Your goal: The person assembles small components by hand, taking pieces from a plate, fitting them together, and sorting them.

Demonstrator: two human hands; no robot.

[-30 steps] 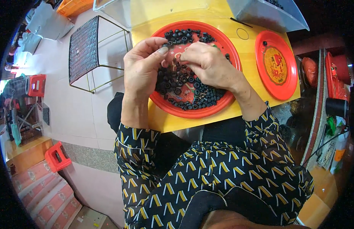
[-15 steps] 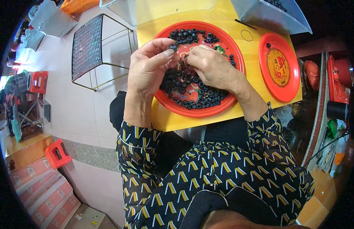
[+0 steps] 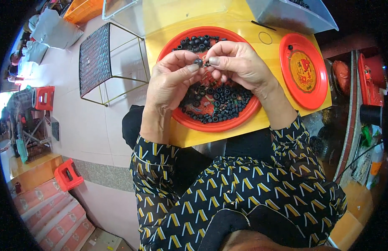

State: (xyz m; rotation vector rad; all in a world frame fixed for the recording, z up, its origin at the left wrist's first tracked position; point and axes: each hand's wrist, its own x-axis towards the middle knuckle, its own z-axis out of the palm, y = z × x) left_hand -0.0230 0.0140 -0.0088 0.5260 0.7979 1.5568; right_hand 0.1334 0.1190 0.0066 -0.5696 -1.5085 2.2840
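grey bin (image 3: 286, 16): top cut off | red plate (image 3: 210, 121): middle hidden by hands | pinched piece (image 3: 199, 62): too small

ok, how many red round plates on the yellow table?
2. The large red plate full of small black rings lies under the left hand and right hand; a smaller red plate sits to its right. More may lie outside the view.

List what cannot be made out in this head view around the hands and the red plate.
- Small black piece pinched between left hand and right hand: too small to tell its shape.
- Middle of the large red plate: covered by both hands and the black rings.
- Grey bin: cut off by the top edge; contents mostly out of view.
- Small red plate: its printed centre is blurred.
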